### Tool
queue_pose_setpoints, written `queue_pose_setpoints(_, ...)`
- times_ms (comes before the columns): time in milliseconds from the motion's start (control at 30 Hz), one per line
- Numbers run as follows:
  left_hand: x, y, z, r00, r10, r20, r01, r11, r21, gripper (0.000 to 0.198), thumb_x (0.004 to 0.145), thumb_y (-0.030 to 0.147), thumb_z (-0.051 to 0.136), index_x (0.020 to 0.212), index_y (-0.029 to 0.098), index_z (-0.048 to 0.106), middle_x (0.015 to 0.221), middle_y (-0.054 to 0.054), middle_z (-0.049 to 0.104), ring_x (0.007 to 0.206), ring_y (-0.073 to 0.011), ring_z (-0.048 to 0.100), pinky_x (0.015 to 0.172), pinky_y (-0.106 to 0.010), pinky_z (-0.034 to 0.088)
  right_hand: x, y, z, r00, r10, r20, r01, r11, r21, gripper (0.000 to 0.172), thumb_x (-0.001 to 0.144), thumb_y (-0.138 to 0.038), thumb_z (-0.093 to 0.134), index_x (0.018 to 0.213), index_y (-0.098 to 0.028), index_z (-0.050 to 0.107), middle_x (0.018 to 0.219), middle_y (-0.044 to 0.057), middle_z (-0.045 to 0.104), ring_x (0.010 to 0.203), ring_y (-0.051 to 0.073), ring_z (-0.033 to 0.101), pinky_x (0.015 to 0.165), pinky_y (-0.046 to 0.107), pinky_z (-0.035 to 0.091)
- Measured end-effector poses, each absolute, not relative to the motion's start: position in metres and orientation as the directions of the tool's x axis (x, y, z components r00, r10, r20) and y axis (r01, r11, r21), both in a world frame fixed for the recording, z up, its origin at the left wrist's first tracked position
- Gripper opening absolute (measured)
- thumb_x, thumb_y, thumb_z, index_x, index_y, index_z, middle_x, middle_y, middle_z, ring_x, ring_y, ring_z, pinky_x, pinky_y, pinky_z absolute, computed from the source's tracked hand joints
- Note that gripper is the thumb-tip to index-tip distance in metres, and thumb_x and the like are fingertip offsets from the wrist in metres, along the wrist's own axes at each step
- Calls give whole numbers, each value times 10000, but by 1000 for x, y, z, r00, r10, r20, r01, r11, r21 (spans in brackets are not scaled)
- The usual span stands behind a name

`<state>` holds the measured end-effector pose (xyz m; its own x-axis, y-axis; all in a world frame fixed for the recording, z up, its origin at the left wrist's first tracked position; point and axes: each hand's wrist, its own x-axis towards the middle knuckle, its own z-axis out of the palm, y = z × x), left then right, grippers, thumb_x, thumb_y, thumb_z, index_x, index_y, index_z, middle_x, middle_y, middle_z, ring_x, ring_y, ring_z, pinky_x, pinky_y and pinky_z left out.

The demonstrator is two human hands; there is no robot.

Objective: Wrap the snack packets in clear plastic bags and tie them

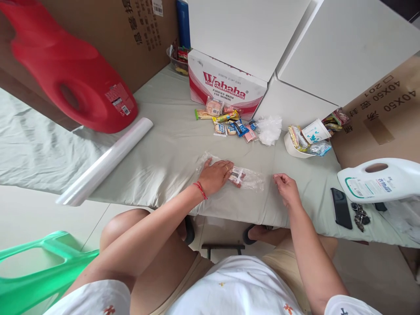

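Observation:
On the cloth in front of me lies a clear plastic bag (pixel 254 179) around a small reddish-brown snack packet (pixel 241 177) with a white barcode label. My left hand (pixel 215 176) rests flat over the bag's left part and touches the packet, fingers stretched out to the right; it covers part of the plastic. Just past the bag's right end, my right hand (pixel 287 188) hovers or rests near the cloth with curled fingers, thumb and forefinger close together. A small gap shows between it and the bag. Whether anything sits in that pinch is hidden.
Several wrapped snacks (pixel 229 122) and crumpled clear plastic (pixel 269 130) lie before a Wahaha carton (pixel 226 85). A white tub (pixel 293 146) holds more packets. Left are a plastic roll (pixel 108 159) and red jug (pixel 78 78); right, a white bottle (pixel 377 179), phone (pixel 341 208) and keys (pixel 360 216).

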<state>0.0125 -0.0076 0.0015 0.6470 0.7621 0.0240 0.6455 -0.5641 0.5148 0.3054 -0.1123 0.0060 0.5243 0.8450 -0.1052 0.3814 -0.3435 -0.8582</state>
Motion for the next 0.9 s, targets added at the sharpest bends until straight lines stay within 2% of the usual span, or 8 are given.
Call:
queue_pose_setpoints(67, 12, -8, 1, 642, 766, 15, 650, -554, 520, 483, 1072, 353, 273, 1459, 290, 554, 1552, -61, 560, 1455, -245, 483, 1264, -600, 146, 306, -120, 6, 498, 852, -161, 348, -367, -863, 419, 805, -630, 655, 808, -212, 676, 710, 26, 627, 528, 130, 421, 499, 276, 307)
queue_pose_setpoints(233, 12, -8, 2, 642, 767, -2, 650, -543, 531, 492, 1075, 360, 262, 1465, 270, 548, 1558, -74, 552, 1463, -254, 470, 1263, -612, 145, 280, -136, 3, 495, 810, -316, 222, -469, -855, 455, 742, -652, 718, 755, -200, 663, 628, 16, 600, 479, 109, 371, 461, 266, 249)
queue_pose_setpoints(367, 12, -8, 0, 636, 771, 18, 649, -548, 528, 494, 1074, 370, 255, 1458, 280, 552, 1551, -74, 558, 1455, -250, 479, 1263, -605, 149, 257, -131, 6, 493, 765, -415, 88, -518, -851, 521, 721, -685, 735, 896, -204, 635, 649, 39, 675, 418, 87, 311, 426, 267, 204)
queue_pose_setpoints(467, 11, -9, -1, 636, 771, 28, 650, -555, 519, 498, 1075, 372, 249, 1462, 280, 549, 1551, -78, 557, 1451, -251, 483, 1258, -613, 152, 246, -125, 11, 468, 780, -416, 58, -497, -866, 576, 635, -609, 829, 999, -224, 603, 649, 10, 672, 406, 78, 298, 418, 254, 181)
queue_pose_setpoints(533, 10, -9, 0, 635, 772, 25, 653, -553, 517, 498, 1074, 370, 253, 1462, 280, 552, 1550, -81, 558, 1448, -257, 485, 1255, -620, 155, 246, -125, 16, 443, 811, -383, 43, -446, -894, 557, 598, -556, 856, 977, -228, 613, 634, -21, 631, 412, 69, 280, 415, 249, 171)
queue_pose_setpoints(667, 10, -11, 0, 642, 766, 17, 650, -556, 518, 491, 1072, 363, 270, 1468, 277, 548, 1551, -84, 555, 1445, -262, 486, 1258, -623, 153, 259, -140, 30, 419, 853, -311, 18, -351, -936, 451, 635, -521, 863, 901, -217, 661, 662, -24, 603, 444, 59, 275, 432, 243, 179)
queue_pose_setpoints(767, 10, -12, -3, 639, 769, 31, 650, -561, 513, 499, 1076, 367, 255, 1475, 270, 539, 1552, -93, 551, 1443, -258, 486, 1264, -620, 136, 269, -155, 35, 406, 846, -345, 4, -379, -925, 447, 614, -514, 887, 866, -198, 694, 689, 0, 630, 453, 54, 289, 444, 241, 173)
queue_pose_setpoints(900, 11, -12, -6, 637, 770, 35, 652, -562, 509, 498, 1079, 377, 243, 1476, 276, 529, 1555, -93, 546, 1449, -254, 478, 1254, -639, 144, 269, -162, 25, 410, 815, -411, -13, -445, -896, 460, 611, -516, 864, 917, -193, 746, 657, -18, 573, 463, 65, 278, 451, 241, 158)
